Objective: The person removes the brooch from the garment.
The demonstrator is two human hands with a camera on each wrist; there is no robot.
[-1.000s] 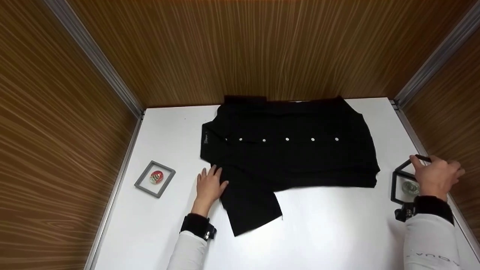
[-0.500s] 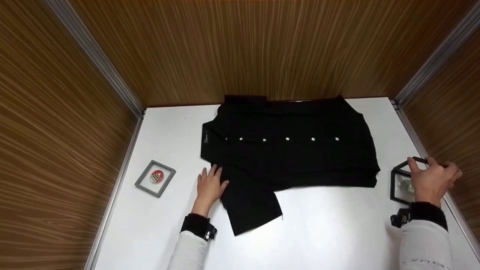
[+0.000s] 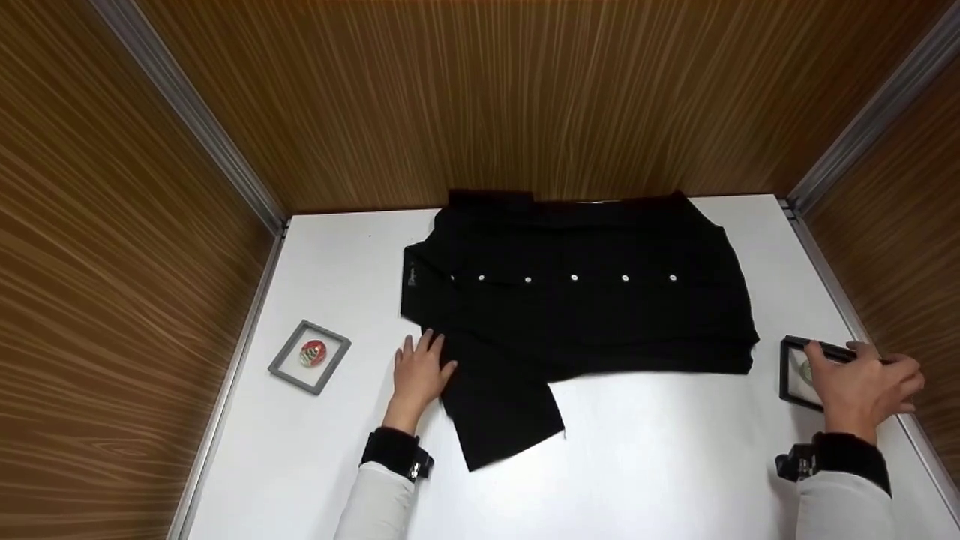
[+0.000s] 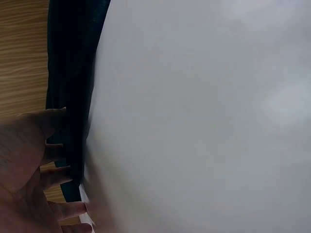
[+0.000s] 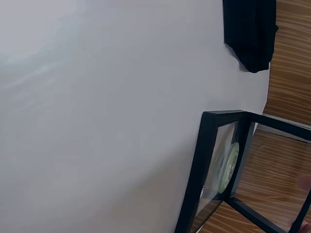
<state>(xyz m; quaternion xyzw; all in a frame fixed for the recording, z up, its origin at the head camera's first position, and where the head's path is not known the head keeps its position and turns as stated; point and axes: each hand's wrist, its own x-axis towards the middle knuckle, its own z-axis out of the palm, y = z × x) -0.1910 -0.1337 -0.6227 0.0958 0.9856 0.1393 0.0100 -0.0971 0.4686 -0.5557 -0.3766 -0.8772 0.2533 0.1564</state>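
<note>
A black short-sleeved shirt (image 3: pixel 600 322) with white buttons lies spread on the white table, its collar to the left. My left hand (image 3: pixel 418 375) rests on the shirt's shoulder edge near the collar, fingers spread and relaxed. At the right edge of the table my right hand (image 3: pixel 862 386) holds the hinged lid of a black display frame (image 3: pixel 785 367) by its edge. In the right wrist view, the clear-paned lid (image 5: pixel 279 127) stands at an angle to the base, and a round green medallion (image 5: pixel 229 167) shows inside. Only fingertips (image 5: pixel 305 226) of that hand appear there.
A grey display frame (image 3: pixel 335 367) with a red and green medallion (image 3: pixel 313 353) lies left of the shirt. Wood-grain panels (image 3: pixel 525 97) enclose the table at the back and both sides. The shirt's far edge reaches the back panel.
My right hand has come down and towards me, lowering the lid over the base of the black display frame. The left hand and the shirt have stayed put.
</note>
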